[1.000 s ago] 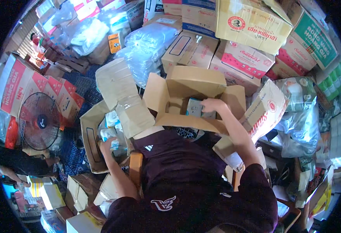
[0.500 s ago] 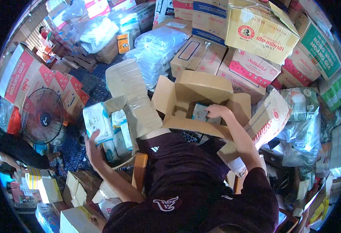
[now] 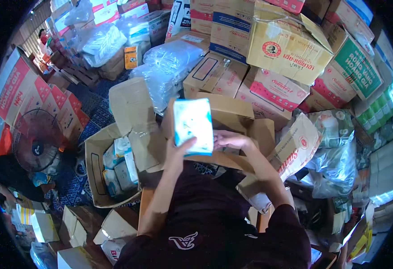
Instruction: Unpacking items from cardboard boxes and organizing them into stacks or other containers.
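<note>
In my left hand (image 3: 178, 154) is a white and light-blue soft packet (image 3: 193, 125), raised upright in front of the open carton, with my thumb across its lower face. My right hand (image 3: 234, 140) reaches in from the right, fingers partly spread beside the packet's right edge; whether they touch it I cannot tell. Behind both hands stands the open brown carton (image 3: 261, 134), its inside mostly hidden by the packet and my hands. To the left, another open carton (image 3: 94, 179) holds several similar packets (image 3: 121, 166).
Stacked cartons (image 3: 290, 47) line the far side. Clear plastic-wrapped bundles (image 3: 172, 62) lie ahead. A floor fan (image 3: 37, 145) stands at left, near another person's dark-clothed body (image 3: 15, 175). Plastic-wrapped goods (image 3: 335, 166) are at right, and open boxes (image 3: 84, 224) sit at lower left.
My left hand has lifted the packet from the left carton and carried it right, in front of the other carton. My right hand has come out of that carton toward the packet.
</note>
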The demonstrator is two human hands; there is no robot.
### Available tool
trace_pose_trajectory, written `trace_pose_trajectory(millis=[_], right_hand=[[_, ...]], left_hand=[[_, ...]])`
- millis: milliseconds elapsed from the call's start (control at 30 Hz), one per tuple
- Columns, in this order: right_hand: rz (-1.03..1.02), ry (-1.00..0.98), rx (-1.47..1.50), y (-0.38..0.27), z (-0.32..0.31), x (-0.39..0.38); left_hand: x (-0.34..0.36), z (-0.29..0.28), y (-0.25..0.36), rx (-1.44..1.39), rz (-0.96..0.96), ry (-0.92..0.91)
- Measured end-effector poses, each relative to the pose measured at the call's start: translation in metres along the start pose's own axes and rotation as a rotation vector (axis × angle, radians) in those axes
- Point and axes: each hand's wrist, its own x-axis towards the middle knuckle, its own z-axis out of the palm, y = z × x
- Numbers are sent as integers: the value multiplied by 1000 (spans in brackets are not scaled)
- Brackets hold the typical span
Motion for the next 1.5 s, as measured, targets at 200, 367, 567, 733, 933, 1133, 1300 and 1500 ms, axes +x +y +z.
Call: trace_pose_trajectory(millis=[200,367,567,733,933,1133,1300,1500], right_hand=[[-81,465,379,4,13,3],[5,686,279,22,-3,19],[126,1003,240,64,-29,22],[212,1019,8,90,-44,18],[216,1001,-1,91,-46,23],[235,1009,-90,82,-38,21],[225,995,-81,79,-35,23],[234,969,-117,76,-34,22]], left_hand=[[-7,15,3,774,38,-147],[-56,14,83,480,638,-297],[-112,43,138,-227,1145,-725],[-115,58,129,-236,1157,-732],[-100,70,112,-205,1138,-707],[-109,65,117,-283,1175,-698],[-113,63,118,-305,1208,-673],[-104,61,112,-267,1213,-663]])
